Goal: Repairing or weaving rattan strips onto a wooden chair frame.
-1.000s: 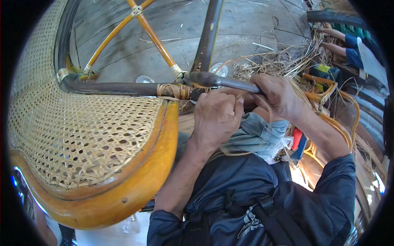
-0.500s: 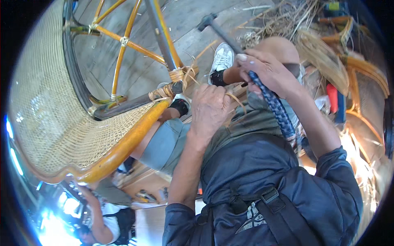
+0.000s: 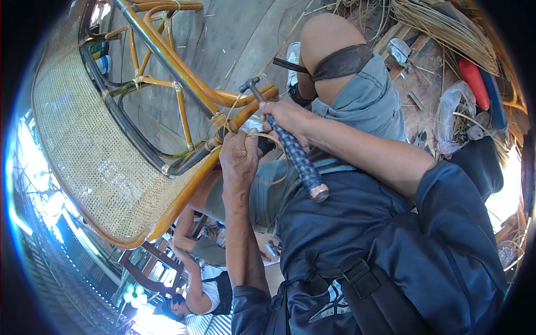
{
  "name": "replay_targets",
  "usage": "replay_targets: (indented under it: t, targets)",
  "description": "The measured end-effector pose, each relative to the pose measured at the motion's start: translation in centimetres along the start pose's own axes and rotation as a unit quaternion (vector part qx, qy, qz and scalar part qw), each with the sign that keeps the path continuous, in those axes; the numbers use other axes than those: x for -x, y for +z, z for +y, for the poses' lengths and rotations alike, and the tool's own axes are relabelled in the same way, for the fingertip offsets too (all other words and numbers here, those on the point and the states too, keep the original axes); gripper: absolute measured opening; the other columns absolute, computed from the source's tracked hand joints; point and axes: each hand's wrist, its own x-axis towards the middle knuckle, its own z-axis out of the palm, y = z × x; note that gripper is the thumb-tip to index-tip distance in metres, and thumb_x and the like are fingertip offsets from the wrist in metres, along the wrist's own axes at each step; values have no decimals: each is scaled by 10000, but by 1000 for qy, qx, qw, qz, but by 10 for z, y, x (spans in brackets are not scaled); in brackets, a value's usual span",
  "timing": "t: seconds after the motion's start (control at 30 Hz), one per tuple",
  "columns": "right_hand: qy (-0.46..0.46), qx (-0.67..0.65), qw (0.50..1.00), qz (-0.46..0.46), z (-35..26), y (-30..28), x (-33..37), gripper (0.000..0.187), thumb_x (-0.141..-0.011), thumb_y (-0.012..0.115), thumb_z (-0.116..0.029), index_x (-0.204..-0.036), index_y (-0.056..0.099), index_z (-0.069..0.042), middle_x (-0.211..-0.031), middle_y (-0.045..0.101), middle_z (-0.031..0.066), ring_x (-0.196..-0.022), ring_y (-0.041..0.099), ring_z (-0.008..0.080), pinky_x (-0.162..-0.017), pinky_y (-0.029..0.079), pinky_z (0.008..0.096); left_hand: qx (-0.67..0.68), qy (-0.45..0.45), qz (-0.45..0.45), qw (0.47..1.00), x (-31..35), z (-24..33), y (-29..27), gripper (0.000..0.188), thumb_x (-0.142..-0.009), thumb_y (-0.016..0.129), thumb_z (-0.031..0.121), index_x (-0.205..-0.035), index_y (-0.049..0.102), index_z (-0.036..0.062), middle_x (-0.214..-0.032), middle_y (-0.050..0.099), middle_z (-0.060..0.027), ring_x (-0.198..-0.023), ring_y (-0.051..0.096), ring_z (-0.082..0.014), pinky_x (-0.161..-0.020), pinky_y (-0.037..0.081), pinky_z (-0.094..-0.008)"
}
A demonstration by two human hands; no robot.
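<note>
A rattan chair with a woven cane panel [image 3: 106, 151] and a glossy pole frame lies tilted at the left. At one corner, pale strip wraps a joint [image 3: 219, 120] of several poles. Close beside that joint, my left hand [image 3: 240, 155] has its fingers closed on a thin rattan strip [image 3: 270, 135], whose loose end loops down over my lap. My right hand [image 3: 287, 118] grips a hammer [image 3: 296, 156] by its dark checked handle near the head. The small hammer head is over the pole end, just beyond the joint; whether it touches cannot be told.
Another person [image 3: 204, 290] sits at the lower left. Right of my knee are a red object [image 3: 474, 84], a clear plastic bag [image 3: 455, 114] and a bundle of rattan strips [image 3: 446, 33]. Wooden planks [image 3: 251, 33] form the floor.
My right hand has brought the hammer leftward and down to the joint, from above my knee. The left hand stays by the joint with the strip. The whole view has shifted.
</note>
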Motion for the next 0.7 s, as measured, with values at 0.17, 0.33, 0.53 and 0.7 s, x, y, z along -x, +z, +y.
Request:
replay_targets:
  t: [0.17, 0.33, 0.53, 0.7]
  targets:
    - [51, 65, 992, -92, 4, -6, -4, 322, -884, 427, -336, -722, 503, -68, -553, 465, 6, -394, 438, 118, -319, 364, 279, -54, 32, 27, 998, -7, 7, -1, 302, -857, 513, 176, -598, 510, 20, -537, 503, -111, -613, 471, -290, -579, 391, -396]
    - [4, 14, 997, -80, 0, 4, 7, 297, -888, 434, -318, -749, 496, -63, -549, 458, 9, -383, 432, 109, -309, 365, 265, -12, 18, -4, 1000, -7, 5, -6, 294, -850, 521, 172, -605, 494, 12, -626, 544, -131, -610, 472, -294, -577, 395, -405]
    - [11, 79, 990, -120, -5, -15, 4, 261, -899, 423, -311, -830, 475, -65, -574, 450, -2, -382, 433, 89, -310, 377, 261, -74, 145, 27, 986, -4, 7, -15, 230, -747, 614, 98, -946, 543, 8, -933, 557, -167, -867, 499, -336, -764, 397, -419]
    - [-73, -35, 996, -40, -9, -25, -16, 243, -896, 420, -296, -807, 461, -74, -586, 446, -6, -398, 431, 87, -308, 384, 245, -365, 80, 46, 927, -27, -4, -66, 487, -691, 613, 58, -1162, 490, 76, -1238, 423, -151, -1163, 376, -388, -973, 311, -438]
